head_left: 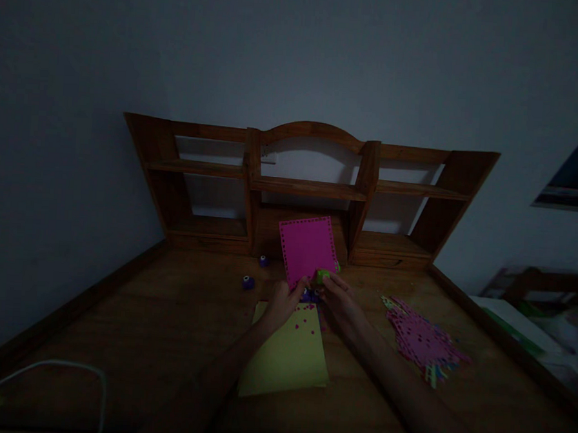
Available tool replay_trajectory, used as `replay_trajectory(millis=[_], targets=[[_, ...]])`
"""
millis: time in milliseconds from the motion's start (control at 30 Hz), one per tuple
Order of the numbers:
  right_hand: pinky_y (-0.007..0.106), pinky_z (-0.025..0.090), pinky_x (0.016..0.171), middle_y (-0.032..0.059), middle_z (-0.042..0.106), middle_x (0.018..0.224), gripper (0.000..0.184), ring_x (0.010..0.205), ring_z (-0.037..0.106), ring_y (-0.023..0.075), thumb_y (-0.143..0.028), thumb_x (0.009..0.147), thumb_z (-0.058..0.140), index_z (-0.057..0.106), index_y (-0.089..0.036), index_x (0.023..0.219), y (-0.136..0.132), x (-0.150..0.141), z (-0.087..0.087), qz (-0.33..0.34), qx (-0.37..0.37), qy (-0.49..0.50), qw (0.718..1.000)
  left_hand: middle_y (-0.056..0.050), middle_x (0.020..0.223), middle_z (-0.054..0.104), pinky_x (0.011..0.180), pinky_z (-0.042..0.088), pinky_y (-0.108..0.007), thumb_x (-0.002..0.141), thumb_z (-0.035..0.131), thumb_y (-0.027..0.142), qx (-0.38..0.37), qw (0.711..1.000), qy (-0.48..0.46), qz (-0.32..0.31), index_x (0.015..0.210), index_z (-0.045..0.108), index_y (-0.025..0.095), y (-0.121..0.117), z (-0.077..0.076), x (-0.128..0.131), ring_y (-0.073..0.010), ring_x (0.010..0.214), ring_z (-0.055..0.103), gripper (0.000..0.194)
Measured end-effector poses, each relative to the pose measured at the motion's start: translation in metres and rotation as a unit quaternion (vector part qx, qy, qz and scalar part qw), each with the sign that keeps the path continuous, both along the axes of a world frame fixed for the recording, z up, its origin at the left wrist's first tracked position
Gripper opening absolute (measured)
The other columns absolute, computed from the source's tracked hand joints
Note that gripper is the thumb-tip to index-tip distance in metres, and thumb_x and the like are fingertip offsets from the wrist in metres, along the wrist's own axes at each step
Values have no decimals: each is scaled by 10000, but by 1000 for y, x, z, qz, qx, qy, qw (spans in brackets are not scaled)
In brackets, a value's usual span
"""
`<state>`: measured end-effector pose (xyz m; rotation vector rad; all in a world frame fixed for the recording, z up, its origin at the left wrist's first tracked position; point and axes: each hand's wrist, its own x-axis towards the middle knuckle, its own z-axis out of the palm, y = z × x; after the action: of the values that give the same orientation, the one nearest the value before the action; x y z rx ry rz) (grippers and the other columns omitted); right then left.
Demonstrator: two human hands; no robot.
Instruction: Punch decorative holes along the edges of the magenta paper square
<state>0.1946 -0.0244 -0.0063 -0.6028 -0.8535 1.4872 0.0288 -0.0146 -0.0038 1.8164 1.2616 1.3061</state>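
Observation:
A pink sheet of paper is held up off the desk, with a row of small punched holes along its left, top and right edges. My left hand pinches its lower left corner. In my right hand is a small green craft punch, set against the sheet's lower right edge. Below my hands lies yellow paper with several small pink cut-outs scattered near its top. Purple punches sit partly hidden behind my hands.
Two more purple punches stand left of the sheet. At right lies a heap of punched pink and coloured paper. A wooden shelf unit backs the desk. A white cable curves at front left.

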Motion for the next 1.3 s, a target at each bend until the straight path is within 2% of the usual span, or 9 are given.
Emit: replay_trajectory(millis=[167,467,633,767,900,1100,1300], targets=[[296,500,799,15,732,1014,270,838,647,162,-255,753,794,728,-250,1014,2,3,-1,4,22,1,1000,-23,647,664,612,432,-255,915,478,512,-3,1000,-1,4,759,702,144,-1,2,-1,-184,645,604,458],[337,511,829,33,717,1089,338,898,655,192,-301,749,800,707,-268,1072,-2,3,5,4,27,-18,999,-12,622,640,600,423,-253,910,479,535,-9,1000,-3,-1,738,685,140,-1,2,0,-174,614,589,478],[352,506,856,30,719,1094,338,932,661,203,-299,754,794,696,-275,1076,-1,3,4,-1,26,-25,999,-18,656,663,614,443,-255,915,475,536,-4,998,-61,-8,742,679,147,2,-1,1,-176,628,611,472],[371,499,883,39,716,1115,323,975,659,219,-313,765,781,697,-269,1074,-2,1,6,6,39,-43,998,-26,669,669,618,462,-257,908,495,522,-9,992,-124,6,748,662,156,0,7,-1,-177,624,621,433],[354,514,826,38,734,1043,334,897,678,208,-314,727,814,712,-266,1041,-5,-2,7,-13,23,-75,997,-36,691,675,635,471,-265,902,518,498,-3,988,-151,38,742,664,159,-4,16,-3,-182,649,627,402],[373,534,771,48,747,941,405,817,689,220,-321,656,865,719,-243,1025,-3,-7,0,-27,18,-122,992,-29,706,658,638,473,-266,871,581,467,17,987,-159,17,773,664,162,-7,19,-2,-173,657,610,331],[389,539,766,46,747,910,403,789,690,219,-324,652,868,723,-249,1020,0,-6,-3,-27,26,-123,992,-72,885,724,761,515,-305,862,608,425,8,988,-154,14,857,670,150,-13,23,1,-205,810,664,282]])
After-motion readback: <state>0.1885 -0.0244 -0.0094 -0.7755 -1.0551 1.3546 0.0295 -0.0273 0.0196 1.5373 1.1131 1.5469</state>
